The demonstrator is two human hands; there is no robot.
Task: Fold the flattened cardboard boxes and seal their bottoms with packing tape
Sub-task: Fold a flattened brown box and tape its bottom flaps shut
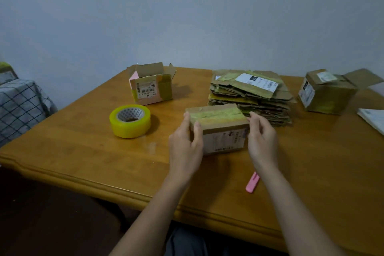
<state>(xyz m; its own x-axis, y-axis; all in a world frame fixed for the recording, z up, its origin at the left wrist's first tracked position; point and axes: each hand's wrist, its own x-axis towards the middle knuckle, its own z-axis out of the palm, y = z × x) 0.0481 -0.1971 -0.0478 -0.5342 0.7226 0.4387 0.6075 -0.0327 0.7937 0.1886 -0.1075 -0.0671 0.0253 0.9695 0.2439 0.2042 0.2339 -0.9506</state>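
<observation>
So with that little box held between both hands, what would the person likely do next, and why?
Probably set the small box aside. Tape already runs along its upturned face, the left hand and right hand grip its ends, and the stack of flattened boxes waits behind.

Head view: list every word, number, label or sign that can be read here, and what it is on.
No text can be read with confidence.
Open box: barcode label with a digit row, too blurred.
Stack of flattened boxes: white shipping label with a barcode, too small.
Box held by both hands: small print on its front, blurred.
Box at the right: white labels, illegible.
Tape roll: patterned core, no words.
</observation>
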